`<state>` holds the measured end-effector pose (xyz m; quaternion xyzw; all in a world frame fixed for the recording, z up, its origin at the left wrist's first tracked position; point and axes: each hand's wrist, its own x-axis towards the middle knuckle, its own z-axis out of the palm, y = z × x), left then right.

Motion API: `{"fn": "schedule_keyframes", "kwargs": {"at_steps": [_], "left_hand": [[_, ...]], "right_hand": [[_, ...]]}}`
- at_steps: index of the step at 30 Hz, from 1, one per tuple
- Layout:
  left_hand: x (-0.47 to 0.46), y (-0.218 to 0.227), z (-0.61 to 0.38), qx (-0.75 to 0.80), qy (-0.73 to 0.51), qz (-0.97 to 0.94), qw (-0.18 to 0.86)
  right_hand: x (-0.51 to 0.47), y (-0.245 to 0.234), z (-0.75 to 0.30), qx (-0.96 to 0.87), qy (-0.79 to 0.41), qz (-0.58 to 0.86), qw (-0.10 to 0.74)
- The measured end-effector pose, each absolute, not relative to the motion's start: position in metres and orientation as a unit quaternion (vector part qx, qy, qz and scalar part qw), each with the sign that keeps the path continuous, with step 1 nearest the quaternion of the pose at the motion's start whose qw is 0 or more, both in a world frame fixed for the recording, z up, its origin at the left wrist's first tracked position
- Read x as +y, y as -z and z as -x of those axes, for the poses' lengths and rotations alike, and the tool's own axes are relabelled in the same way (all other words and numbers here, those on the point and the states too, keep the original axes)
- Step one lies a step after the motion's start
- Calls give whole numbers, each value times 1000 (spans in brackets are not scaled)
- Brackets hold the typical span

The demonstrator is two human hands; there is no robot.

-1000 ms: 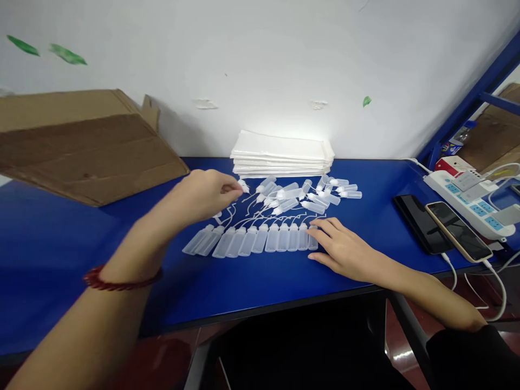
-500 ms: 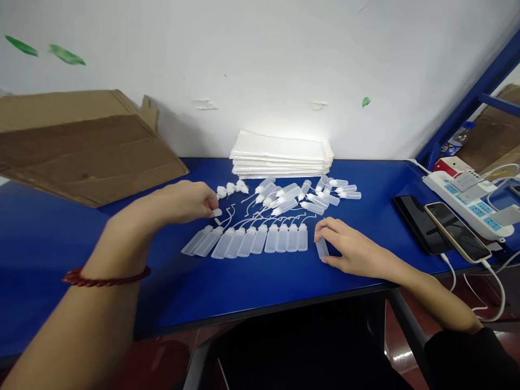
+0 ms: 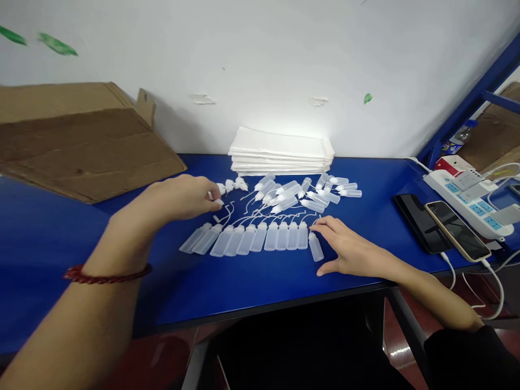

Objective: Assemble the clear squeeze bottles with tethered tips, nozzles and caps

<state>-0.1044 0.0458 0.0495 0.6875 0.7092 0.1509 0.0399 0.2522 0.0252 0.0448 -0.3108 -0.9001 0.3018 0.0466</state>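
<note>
My left hand (image 3: 187, 197) is closed in a pinch at the left end of the bottles, with a small white cap (image 3: 220, 202) at its fingertips. Several similar white caps (image 3: 231, 185) lie just beyond it. A row of translucent squeeze bottles (image 3: 245, 241) with thin curved white tubes lies across the blue table. At the row's right end, my right hand (image 3: 345, 246) is open, thumb and fingers apart. Its fingertips are by the neck of a slightly tilted bottle (image 3: 316, 248). Behind the row lies a loose pile of smaller bottles with pointed tips (image 3: 286, 204).
A stack of white sheets or pouches (image 3: 280, 151) rests against the wall. Cardboard (image 3: 81, 143) leans at the left. To the right are two phones (image 3: 459, 230) on charging cables and a white power strip (image 3: 471, 200). The blue table's (image 3: 252, 287) front edge is near me.
My right hand has opened its grip on the end bottle, which now lies beside the row. My left hand has lifted slightly up and right with the cap. The view has shifted a little.
</note>
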Motion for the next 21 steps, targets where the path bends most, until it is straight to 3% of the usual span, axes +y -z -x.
{"fn": "schedule_keyframes", "kwargs": {"at_steps": [5,9,12,15,21], "left_hand": [[42,-66,92,749,-43,-658,56],[36,-77,74,747,-52,-661,52],[27,-82,50,682,-98,-712,139],[14,-83,21,519,-211,-769,306],[-6,-74,-17,426,-260,-779,381]], "right_hand": [[22,-44,-248,-901,-295,316,45],[23,-45,-248,-902,-286,322,42],[23,-44,-248,-899,-293,321,52],[24,-44,-249,-888,-323,303,122],[20,-49,-251,-776,-483,243,326]]}}
